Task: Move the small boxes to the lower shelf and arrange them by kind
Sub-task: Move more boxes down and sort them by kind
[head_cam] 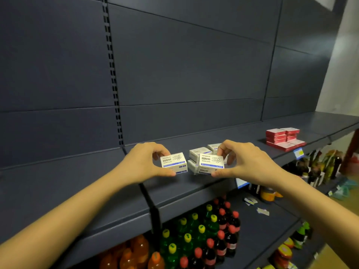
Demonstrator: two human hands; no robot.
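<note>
Left hand (145, 163): fingers curled over the far top edge of a white paper-clip box (173, 162), thumb under its near lower edge, a pinch across the short side. Right hand (243, 164): the same pinch, mirrored, on a second white box (211, 163) of the same print. Neither hand is spread; each pinches one box.

Relation governing the coming move: both boxes lie between my hands, each at its own hand's fingertips, apart from one another by a narrow gap. Their long axes run left to right, roughly along the shelf's front edge, printed faces tilted towards me. I cannot tell whether they rest on the upper shelf (239, 136) or are just clear of it.

Directly behind the right box, touching or nearly so, sits the cluster of white boxes (200, 153) of the same kind; my right hand is the nearer to it. Further right on the same shelf, well apart, stands a stack of red boxes (282, 138), nearer my right arm.

The lower shelf (258, 235) lies below and towards me, with bottles (196, 235) at its left and bare surface to their right. Judgement: the boxes must come back over the front edge, then down, and the white kind be kept apart from the red
</note>
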